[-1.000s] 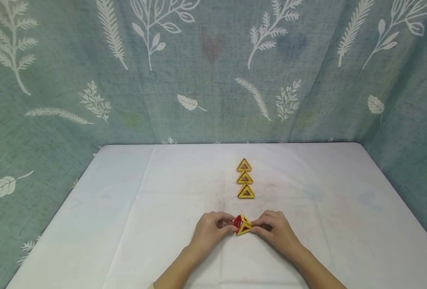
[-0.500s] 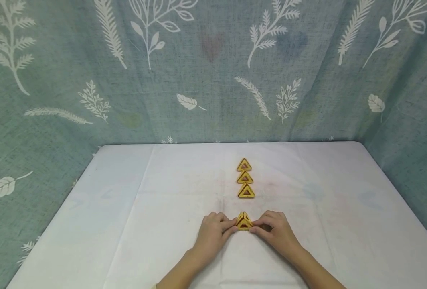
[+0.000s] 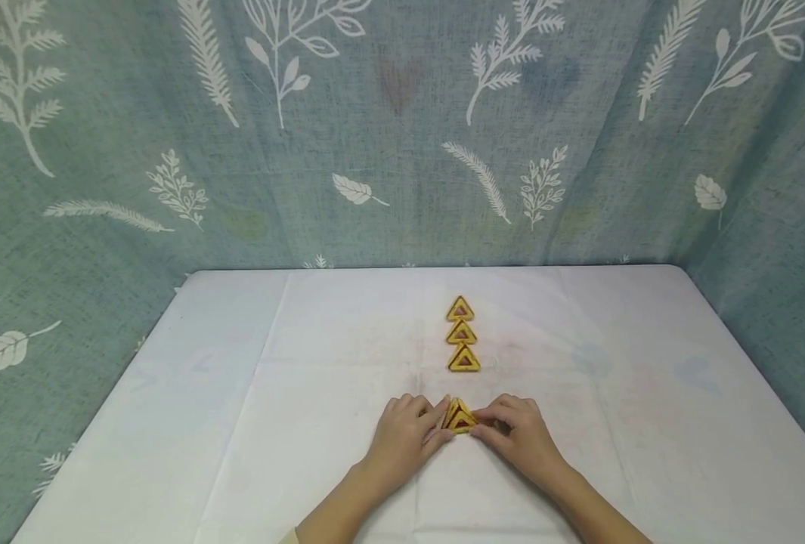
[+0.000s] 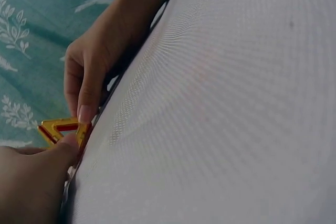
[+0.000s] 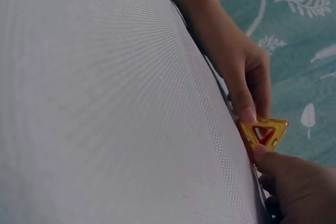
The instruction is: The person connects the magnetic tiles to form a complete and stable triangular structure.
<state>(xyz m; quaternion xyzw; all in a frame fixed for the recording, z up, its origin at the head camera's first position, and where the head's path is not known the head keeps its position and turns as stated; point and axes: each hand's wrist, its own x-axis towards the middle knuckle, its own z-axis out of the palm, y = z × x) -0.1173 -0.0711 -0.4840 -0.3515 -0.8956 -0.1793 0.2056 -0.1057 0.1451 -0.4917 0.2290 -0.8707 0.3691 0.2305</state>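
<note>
Between the two hands, near the front of the table, stands a small pyramid of triangular magnetic tiles (image 3: pixel 459 419), yellow outside with red showing through the openings. My left hand (image 3: pixel 400 432) holds its left side, index finger up by the top and thumb at the lower front. At the lower right corner, my right hand (image 3: pixel 519 434) pinches it between thumb and index finger. Both wrist views show the yellow tiles (image 4: pixel 62 124) with a thumb of each hand against them. The fingertips partly cover the pyramid's sides, and its back is hidden.
Beyond the hands, three yellow triangular pieces with reddish centres (image 3: pixel 464 359) stand in a line running away from me. A white cloth covers the table (image 3: pixel 307 423). A green-blue curtain (image 3: pixel 375 151) with white leaf prints hangs behind and at both sides.
One second ago the pyramid was tipped, with a red side facing left; it then came upright with yellow faces showing. My left fingers have shifted along its left side. The right hand has barely moved.
</note>
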